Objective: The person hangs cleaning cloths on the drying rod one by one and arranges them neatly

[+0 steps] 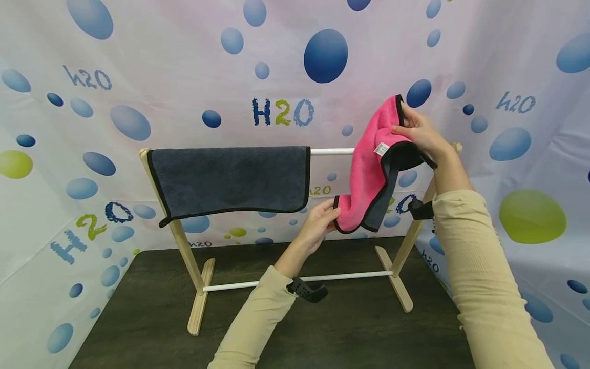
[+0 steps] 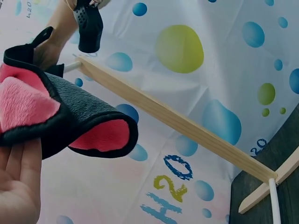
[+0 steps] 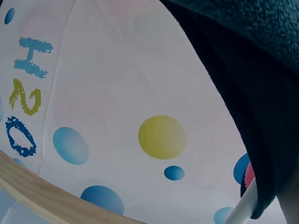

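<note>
A pink and dark grey towel [image 1: 364,177] with black edging and a small white label hangs between my two hands, in front of the rack's right half. My right hand [image 1: 421,130] grips its upper part, above the top bar. Lower down, my left hand [image 1: 318,225] pinches the bottom left corner between thumb and fingers. In the left wrist view the left hand [image 2: 21,182] is under the towel's pink side [image 2: 28,107]. The right wrist view shows dark towel cloth [image 3: 243,70] close up; the fingers are hidden there.
A wooden rack with a white top bar [image 1: 332,151] and lower bar [image 1: 345,277] stands on a dark table [image 1: 350,328]. A dark grey towel [image 1: 230,179] with black edging drapes over the top bar's left half. Behind is a white curtain [image 1: 175,46] with coloured dots and H2O lettering.
</note>
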`<state>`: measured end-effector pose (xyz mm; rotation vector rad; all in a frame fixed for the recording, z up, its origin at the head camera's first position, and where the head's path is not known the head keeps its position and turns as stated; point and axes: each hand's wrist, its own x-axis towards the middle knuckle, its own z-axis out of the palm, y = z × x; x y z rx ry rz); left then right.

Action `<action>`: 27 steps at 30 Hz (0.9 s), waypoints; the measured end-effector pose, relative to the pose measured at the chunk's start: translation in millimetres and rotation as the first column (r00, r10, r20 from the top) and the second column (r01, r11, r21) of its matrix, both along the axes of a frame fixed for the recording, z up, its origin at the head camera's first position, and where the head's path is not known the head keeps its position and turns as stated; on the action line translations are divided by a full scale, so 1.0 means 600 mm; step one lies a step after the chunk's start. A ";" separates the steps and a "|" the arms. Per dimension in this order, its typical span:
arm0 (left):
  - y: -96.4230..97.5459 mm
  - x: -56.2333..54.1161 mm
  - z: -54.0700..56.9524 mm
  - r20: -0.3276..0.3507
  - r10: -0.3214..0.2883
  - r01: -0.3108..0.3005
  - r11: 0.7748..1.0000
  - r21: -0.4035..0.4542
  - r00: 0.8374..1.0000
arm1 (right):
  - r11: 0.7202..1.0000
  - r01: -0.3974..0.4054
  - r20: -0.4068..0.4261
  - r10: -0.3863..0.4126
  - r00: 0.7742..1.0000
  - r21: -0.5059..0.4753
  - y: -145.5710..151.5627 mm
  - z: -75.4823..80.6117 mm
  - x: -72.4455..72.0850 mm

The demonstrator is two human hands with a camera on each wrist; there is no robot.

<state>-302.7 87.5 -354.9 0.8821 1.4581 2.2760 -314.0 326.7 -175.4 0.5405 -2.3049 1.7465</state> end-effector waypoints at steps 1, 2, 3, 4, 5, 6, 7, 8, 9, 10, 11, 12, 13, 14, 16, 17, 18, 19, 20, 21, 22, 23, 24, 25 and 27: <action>-0.001 0.001 0.003 -0.010 -0.019 0.019 1.000 -0.005 1.000 | 1.000 -0.007 0.000 0.007 1.000 -0.013 0.001 0.000 0.000; -0.002 0.002 0.006 -0.022 -0.034 0.034 0.999 -0.011 0.999 | 0.999 -0.016 -0.002 0.016 1.000 -0.030 0.002 0.000 0.000; -0.003 0.003 0.010 -0.031 -0.045 0.044 0.999 -0.015 0.999 | 0.999 -0.021 -0.010 0.021 1.000 -0.040 0.003 0.000 0.000; -0.004 0.005 0.015 -0.037 -0.055 0.054 0.998 -0.011 0.998 | 0.999 -0.024 -0.020 0.024 1.000 -0.047 0.004 0.000 0.000; -0.005 0.007 0.022 -0.043 -0.056 0.056 0.998 -0.007 0.998 | 0.998 -0.023 -0.029 0.022 0.999 -0.052 0.005 0.000 0.000; -0.006 0.010 0.028 -0.042 -0.054 0.054 0.999 0.002 0.998 | 0.999 -0.021 -0.037 0.019 0.999 -0.049 0.006 0.001 0.000; -0.008 0.013 0.035 -0.044 -0.049 0.050 0.999 0.013 0.998 | 0.999 -0.018 -0.048 0.016 0.999 -0.042 0.006 0.001 0.000; -0.009 0.016 0.043 -0.044 -0.043 0.044 0.999 0.026 0.998 | 0.999 -0.016 -0.054 0.014 0.998 -0.038 0.007 0.000 -0.001; -0.010 0.019 0.051 -0.043 -0.036 0.038 0.999 0.039 0.998 | 0.999 -0.017 -0.058 0.015 0.998 -0.040 0.007 0.000 -0.001; -0.012 0.023 0.059 -0.047 -0.028 0.030 0.998 0.051 0.999 | 0.999 -0.021 -0.059 0.018 0.998 -0.050 0.008 -0.001 -0.001; -0.013 0.025 0.066 -0.051 -0.021 0.024 0.998 0.062 0.998 | 0.998 -0.025 -0.058 0.021 0.998 -0.063 0.009 -0.002 -0.001; -0.014 0.027 0.074 -0.057 -0.015 0.019 0.997 0.073 0.998 | 0.996 -0.033 -0.059 0.028 0.998 -0.082 0.010 -0.003 -0.001; -0.015 0.029 0.082 -0.067 -0.011 0.016 0.997 0.081 0.998 | 0.993 -0.045 -0.058 0.039 0.998 -0.105 0.012 -0.003 0.000; -0.016 0.030 0.090 -0.076 -0.006 0.013 0.996 0.089 0.997 | 0.991 -0.051 -0.056 0.045 0.997 -0.123 0.014 -0.002 0.002; -0.019 0.030 0.104 -0.099 0.007 0.003 0.995 0.101 0.995 | 0.986 -0.064 -0.049 0.057 0.997 -0.152 0.017 0.000 0.005; -0.021 0.030 0.111 -0.107 0.014 -0.003 0.994 0.107 0.994 | 0.984 -0.070 -0.044 0.064 0.997 -0.164 0.019 0.002 0.007; -0.024 0.029 0.118 -0.115 0.022 -0.009 0.994 0.112 0.993 | 0.982 -0.074 -0.037 0.068 0.997 -0.173 0.021 0.004 0.009; -0.026 0.029 0.124 -0.122 0.027 -0.013 0.993 0.114 0.992 | 0.980 -0.071 -0.022 0.068 0.997 -0.183 0.023 0.007 0.012; -0.028 0.028 0.131 -0.132 0.033 -0.017 0.993 0.115 0.991 | 0.979 -0.062 -0.009 0.062 0.998 -0.193 0.025 0.010 0.015; -0.030 0.028 0.138 -0.143 0.036 -0.020 0.993 0.115 0.989 | 0.977 -0.050 0.002 0.052 0.999 -0.209 0.026 0.014 0.018; -0.031 0.027 0.145 -0.153 0.038 -0.020 0.993 0.113 0.987 | 0.973 -0.035 0.017 0.040 0.999 -0.228 0.028 0.019 0.022; -0.033 0.027 0.152 -0.163 0.038 -0.020 0.994 0.111 0.986 | 0.967 -0.016 0.034 0.026 0.999 -0.255 0.030 0.024 0.026; -0.033 0.027 0.159 -0.171 0.039 -0.020 0.994 0.107 0.985 | 0.961 0.009 0.049 0.005 0.999 -0.275 0.032 0.030 0.031; -0.034 0.027 0.166 -0.180 0.039 -0.021 0.994 0.105 0.983 | 0.952 0.032 0.066 -0.013 0.998 -0.305 0.034 0.036 0.034; -0.034 0.026 0.180 -0.192 0.045 -0.023 0.993 0.114 0.980 | 0.930 0.073 0.089 -0.044 0.995 -0.361 0.038 0.047 0.041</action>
